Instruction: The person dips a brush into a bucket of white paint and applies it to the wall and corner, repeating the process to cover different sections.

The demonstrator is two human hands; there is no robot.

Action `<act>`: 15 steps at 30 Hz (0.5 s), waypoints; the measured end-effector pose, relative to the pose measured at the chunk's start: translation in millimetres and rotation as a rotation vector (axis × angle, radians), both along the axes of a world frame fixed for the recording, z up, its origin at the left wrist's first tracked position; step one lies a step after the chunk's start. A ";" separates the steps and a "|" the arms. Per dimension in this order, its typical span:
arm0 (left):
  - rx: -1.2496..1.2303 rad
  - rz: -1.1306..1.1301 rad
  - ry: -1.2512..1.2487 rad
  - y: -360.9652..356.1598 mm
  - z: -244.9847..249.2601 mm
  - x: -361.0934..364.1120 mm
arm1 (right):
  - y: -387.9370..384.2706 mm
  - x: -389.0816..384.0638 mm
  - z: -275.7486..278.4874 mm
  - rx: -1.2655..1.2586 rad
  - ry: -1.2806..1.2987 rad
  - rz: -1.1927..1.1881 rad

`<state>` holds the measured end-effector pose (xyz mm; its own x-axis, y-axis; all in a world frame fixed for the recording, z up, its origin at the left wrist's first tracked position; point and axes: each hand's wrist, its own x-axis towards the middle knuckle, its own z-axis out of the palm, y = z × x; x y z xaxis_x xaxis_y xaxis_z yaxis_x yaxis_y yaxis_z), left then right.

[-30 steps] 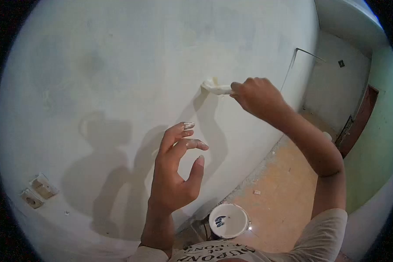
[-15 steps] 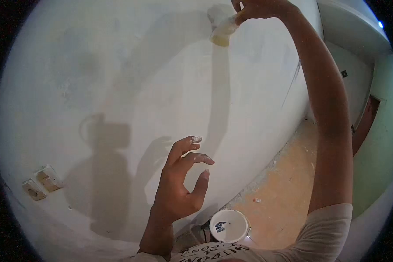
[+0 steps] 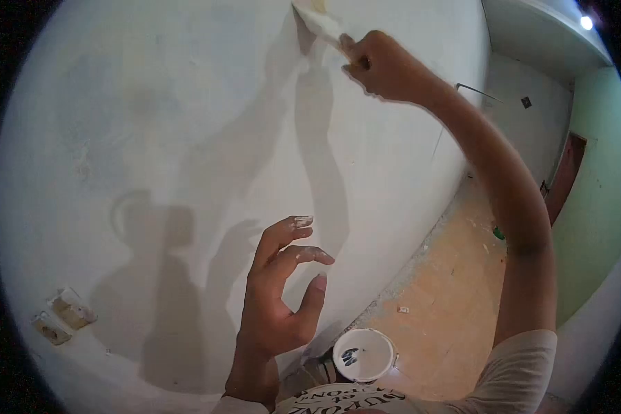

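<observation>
My right hand (image 3: 383, 69) is closed around the handle of a pale putty knife (image 3: 322, 29), whose blade lies close to the white wall (image 3: 255, 152) near the top of the view. A yellowish part shows at the tool's upper edge. Lower down, my left hand (image 3: 283, 290) is held in front of the wall with its fingers curved and apart, nothing between them. Whitish smears mark its fingertips. Below it, near my shirt, stands a white bucket (image 3: 376, 353) with dark marks inside.
Two electrical boxes (image 3: 72, 308) are set in the wall at the lower left. The orange-brown floor (image 3: 435, 290) runs along the wall at the right, with a small scrap (image 3: 403, 310) on it. A reddish door (image 3: 567, 176) stands farther back.
My right hand has moved down and left, and the tool has turned so that its blade points up and left. My left hand has barely moved.
</observation>
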<state>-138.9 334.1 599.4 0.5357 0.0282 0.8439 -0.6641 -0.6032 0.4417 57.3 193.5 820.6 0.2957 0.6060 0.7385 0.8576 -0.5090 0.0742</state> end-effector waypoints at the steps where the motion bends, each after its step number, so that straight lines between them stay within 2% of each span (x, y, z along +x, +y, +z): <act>1: 0.003 -0.008 0.003 0.2 -0.2 -0.4 | 6.2 12.0 -24.1 0.103 -0.156 0.135; 2: -0.028 -0.028 0.014 -0.2 -0.3 -0.5 | 8.9 22.9 -38.1 0.050 -0.212 0.126; 3: -0.059 -0.047 0.027 0.1 -0.5 -0.4 | 11.9 20.9 -54.7 -0.010 -0.050 0.111; 4: -0.055 -0.054 0.029 1.1 -1.5 0.6 | 12.2 22.9 -72.2 -0.053 -0.014 0.097; 5: -0.100 -0.088 0.039 2.2 -3.0 2.2 | 11.4 24.3 -94.0 -0.056 -0.087 0.116; 7: -0.144 -0.130 0.052 6.6 -3.2 2.9 | -0.2 10.3 -116.7 -0.168 0.085 0.152; 9: -0.009 -0.095 0.022 12.9 -1.0 2.7 | -14.5 -16.3 -113.4 -0.281 0.253 0.061; 10: -0.136 -0.154 0.046 9.6 -3.1 3.9 | -22.4 -22.1 -107.6 -0.280 0.255 0.052; 12: -0.106 -0.162 0.038 13.6 -3.3 3.4 | -36.7 -26.4 -91.4 -0.330 0.289 -0.072; 15: -0.040 -0.165 0.022 19.4 -3.6 2.4 | -40.9 -29.9 -59.6 -0.104 0.303 -0.179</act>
